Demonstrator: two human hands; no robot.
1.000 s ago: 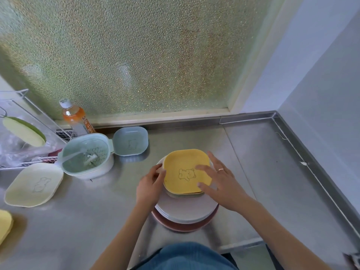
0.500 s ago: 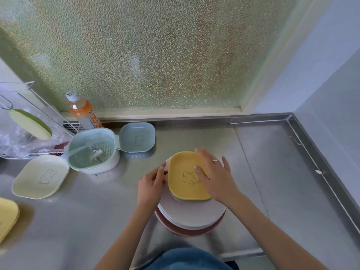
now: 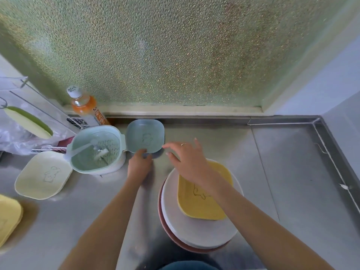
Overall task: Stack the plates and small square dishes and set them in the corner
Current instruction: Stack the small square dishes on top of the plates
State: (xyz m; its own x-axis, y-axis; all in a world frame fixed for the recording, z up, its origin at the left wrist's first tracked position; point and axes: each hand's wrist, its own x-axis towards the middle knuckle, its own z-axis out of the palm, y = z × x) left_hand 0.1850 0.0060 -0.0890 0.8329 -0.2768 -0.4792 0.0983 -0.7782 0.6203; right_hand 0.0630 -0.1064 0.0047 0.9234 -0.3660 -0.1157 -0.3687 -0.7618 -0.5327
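Note:
A stack of round plates (image 3: pixel 196 232), white over pink, stands on the steel counter near me. A yellow square dish (image 3: pixel 196 203) with a bear drawing lies on top of it. A blue square dish (image 3: pixel 145 135) sits by the window ledge. My left hand (image 3: pixel 139 165) touches its near edge, with the fingers at the rim; a firm grip does not show. My right hand (image 3: pixel 190 159) hovers open between the blue dish and the yellow one, fingers spread. A cream square dish (image 3: pixel 41 175) lies at the left, and another yellow dish (image 3: pixel 7 217) shows at the left edge.
A pale green strainer bowl (image 3: pixel 96 151) with a utensil inside stands beside the blue dish. An orange drink bottle (image 3: pixel 85 107) stands behind it, and a wire rack (image 3: pixel 29 114) with a plastic bag is at the far left. The counter's back right corner (image 3: pixel 313 123) has raised rims.
Both hands left the yellow dish on the stack and reached forward to the blue dish. My left hand now touches its near edge.

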